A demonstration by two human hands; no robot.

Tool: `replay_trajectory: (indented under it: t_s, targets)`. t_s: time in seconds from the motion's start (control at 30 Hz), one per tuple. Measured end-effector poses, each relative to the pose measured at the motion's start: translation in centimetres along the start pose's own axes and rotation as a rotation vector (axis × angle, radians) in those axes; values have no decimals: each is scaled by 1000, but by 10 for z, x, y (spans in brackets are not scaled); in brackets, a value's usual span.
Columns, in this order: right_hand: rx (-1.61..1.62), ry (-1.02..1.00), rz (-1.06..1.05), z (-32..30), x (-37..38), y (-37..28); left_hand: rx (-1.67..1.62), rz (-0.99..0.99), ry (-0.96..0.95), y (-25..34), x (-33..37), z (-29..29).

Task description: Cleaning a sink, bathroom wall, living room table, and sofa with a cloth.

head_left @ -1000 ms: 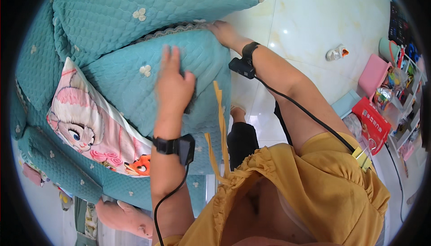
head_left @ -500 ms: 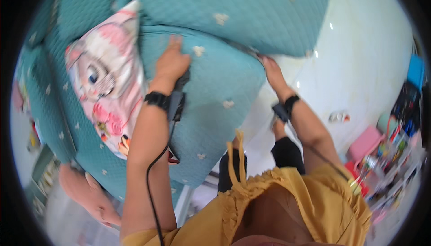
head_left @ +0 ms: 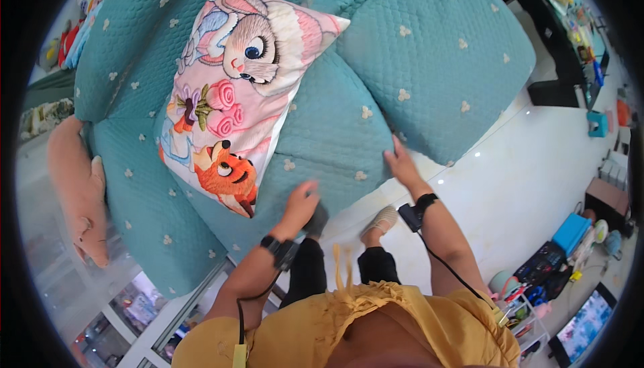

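A teal quilted sofa cover (head_left: 335, 126) with small pale flower tufts lies over the seat cushions. My right hand (head_left: 404, 165) is at the cushion's right edge, fingers closed on the teal cover near the gap between two sections. My left hand (head_left: 300, 205) hovers at or touches the cushion's front edge; motion smears its fingers, so their grip is unclear. To the left of both hands lies a pink pillow (head_left: 221, 99) printed with a rabbit, roses and a fox. Each wrist wears a black strap with a small cabled device.
A pink plush toy (head_left: 77, 193) rests beside the sofa's left end. Glossy white floor (head_left: 469, 200) runs along the right. Beyond it are a blue box (head_left: 571, 231), a lit screen (head_left: 585, 324) and assorted small items. A black table (head_left: 557, 66) stands at the far right.
My view has shifted, showing more of the pillow and the sofa. My left hand has moved off the middle of the cushion toward its front edge. My right hand stays at the right edge.
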State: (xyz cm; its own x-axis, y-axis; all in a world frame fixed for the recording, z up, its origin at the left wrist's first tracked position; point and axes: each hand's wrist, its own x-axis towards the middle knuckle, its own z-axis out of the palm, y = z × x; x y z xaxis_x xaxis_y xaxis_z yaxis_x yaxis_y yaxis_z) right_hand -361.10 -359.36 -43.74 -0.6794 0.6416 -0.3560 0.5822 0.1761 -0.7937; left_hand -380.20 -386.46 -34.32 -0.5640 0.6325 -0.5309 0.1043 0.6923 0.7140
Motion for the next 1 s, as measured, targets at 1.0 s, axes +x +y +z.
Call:
replay_trajectory:
  t_s: [1.0]
  targets:
    - [542,-99,437,121,119,-258,-1134,-676,541,-142,7,-218]
